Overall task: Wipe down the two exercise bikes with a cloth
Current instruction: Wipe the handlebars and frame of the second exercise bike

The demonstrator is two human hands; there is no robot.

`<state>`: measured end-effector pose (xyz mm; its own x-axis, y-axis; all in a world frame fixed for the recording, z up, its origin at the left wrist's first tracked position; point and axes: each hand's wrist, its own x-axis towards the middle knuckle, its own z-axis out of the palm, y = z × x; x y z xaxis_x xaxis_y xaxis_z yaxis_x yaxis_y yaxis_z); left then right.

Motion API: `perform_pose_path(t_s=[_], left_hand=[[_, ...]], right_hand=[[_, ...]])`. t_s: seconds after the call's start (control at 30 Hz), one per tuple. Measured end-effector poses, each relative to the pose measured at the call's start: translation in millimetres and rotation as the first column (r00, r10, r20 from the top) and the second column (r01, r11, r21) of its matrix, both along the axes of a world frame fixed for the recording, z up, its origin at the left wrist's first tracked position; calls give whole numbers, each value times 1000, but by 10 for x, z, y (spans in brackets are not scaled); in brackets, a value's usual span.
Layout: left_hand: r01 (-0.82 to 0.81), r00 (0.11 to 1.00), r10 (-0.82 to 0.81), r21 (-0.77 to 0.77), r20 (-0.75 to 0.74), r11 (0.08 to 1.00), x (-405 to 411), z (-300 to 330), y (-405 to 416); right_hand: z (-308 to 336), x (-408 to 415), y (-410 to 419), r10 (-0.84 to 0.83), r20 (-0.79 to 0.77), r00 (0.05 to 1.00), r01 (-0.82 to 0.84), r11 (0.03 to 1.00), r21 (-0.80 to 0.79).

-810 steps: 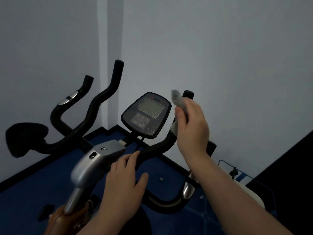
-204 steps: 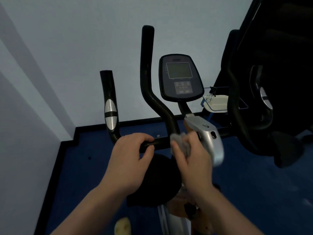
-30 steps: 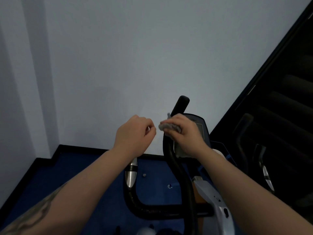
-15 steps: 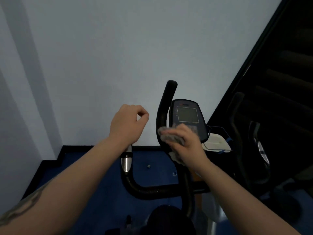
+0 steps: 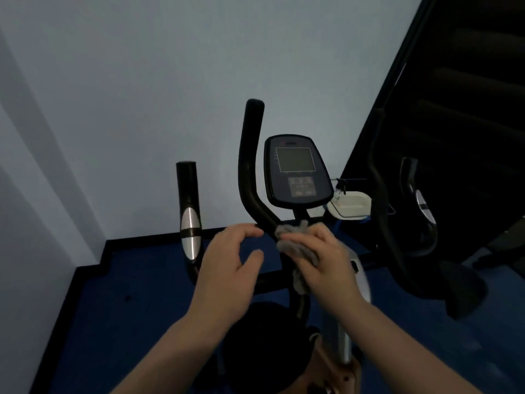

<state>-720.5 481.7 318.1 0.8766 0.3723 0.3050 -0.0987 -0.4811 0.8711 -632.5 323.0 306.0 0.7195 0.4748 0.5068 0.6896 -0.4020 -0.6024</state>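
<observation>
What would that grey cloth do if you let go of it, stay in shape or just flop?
Probably flop. The grey cloth is bunched in the right hand, moulded around the black handlebar, with a loose end drooping below the palm, so it looks soft and limp. It also seems light. Dropped, it would likely crumple rather than roll.

The cloth was grey, and the handlebar and console of the exercise bike were black, the console with a grey screen. The short grip was black with a silver band. The floor was deep blue with a black skirting under a pale blue-grey wall.
</observation>
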Motion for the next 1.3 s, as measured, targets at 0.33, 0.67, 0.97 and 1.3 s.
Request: perform_pose_path(t_s=[0.33, 0.67, 0.97, 1.3], left_hand=[[37, 976, 5, 190, -216, 981, -227, -82, -140], [62, 970, -5, 228, -244, 972, -225, -85, -155], [142, 948, -46, 288, -314, 947, -181, -57, -156], [126, 953, -43, 262, -300, 957, -183, -81, -144]], right_hand=[[58, -9, 305, -157, -75, 985, 164, 982, 98], [-437, -896, -423, -92, -306, 948, 176, 950, 259], [29, -142, 22, -273, -283, 919, 315, 943, 112], [-59, -123, -127, -392, 160, 906, 423, 839, -343]])
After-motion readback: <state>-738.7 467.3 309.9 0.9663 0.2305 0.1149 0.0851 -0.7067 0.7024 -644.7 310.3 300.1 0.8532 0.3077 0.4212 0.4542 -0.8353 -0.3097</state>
